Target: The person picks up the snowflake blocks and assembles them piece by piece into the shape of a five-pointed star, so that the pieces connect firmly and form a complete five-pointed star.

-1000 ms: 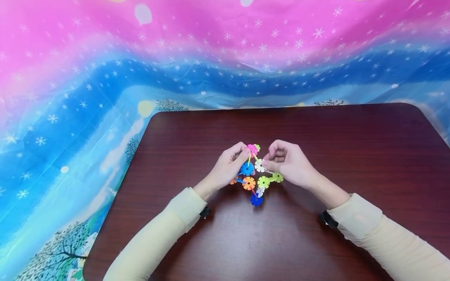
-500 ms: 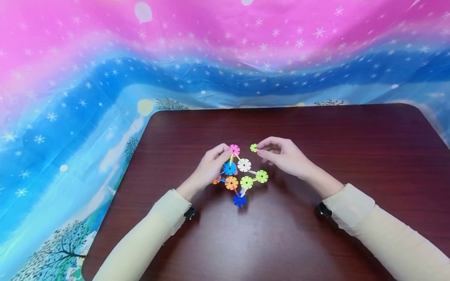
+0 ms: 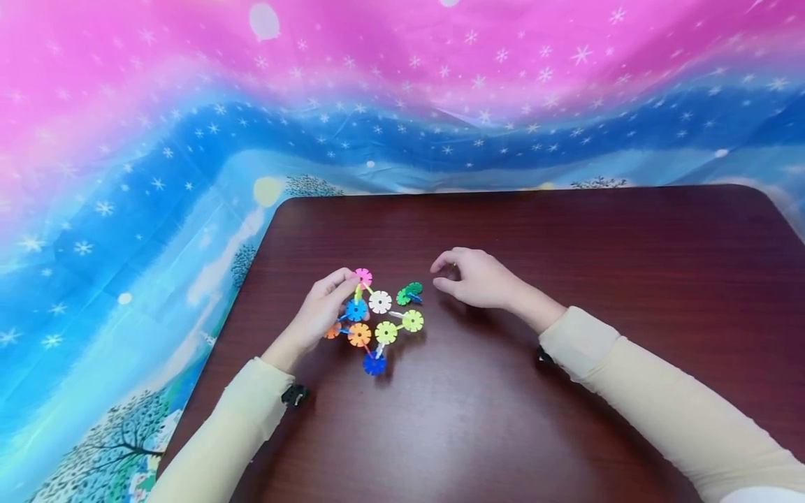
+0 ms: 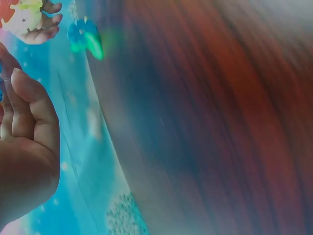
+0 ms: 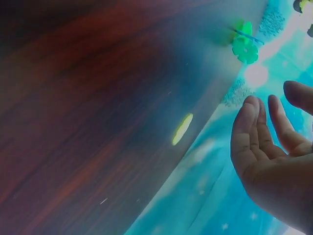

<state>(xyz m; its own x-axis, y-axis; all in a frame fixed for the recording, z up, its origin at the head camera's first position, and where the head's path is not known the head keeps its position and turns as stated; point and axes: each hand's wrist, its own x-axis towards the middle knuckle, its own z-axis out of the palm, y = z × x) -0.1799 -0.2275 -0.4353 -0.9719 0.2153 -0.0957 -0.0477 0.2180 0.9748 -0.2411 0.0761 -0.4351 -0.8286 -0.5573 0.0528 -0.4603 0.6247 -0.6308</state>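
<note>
My left hand [image 3: 323, 307] pinches the pink disc [image 3: 363, 278] at the top of a linked structure of notched plastic snowflake discs. White [image 3: 380, 302], orange [image 3: 359, 334], yellow-green [image 3: 412, 321] and dark blue [image 3: 374, 363] discs hang from it above the table. My right hand [image 3: 481, 279] is apart from it, its fingers loosely bent and holding nothing. Beyond its fingertips a loose yellow-green disc [image 5: 182, 129] shows on the table in the right wrist view. Only the left hand's [image 4: 32, 112] edge shows in its wrist view, and the pinch is hidden there.
A small cluster of green discs [image 3: 409, 293] with a blue piece lies on the brown table [image 3: 566, 230] between the hands, just behind the structure. A snowflake-printed cloth [image 3: 402, 133] hangs behind the table's far edge.
The left hand has carried the disc structure leftward, uncovering the green cluster. The right hand has let go of the yellow-green disc it pinched and moved slightly left.
</note>
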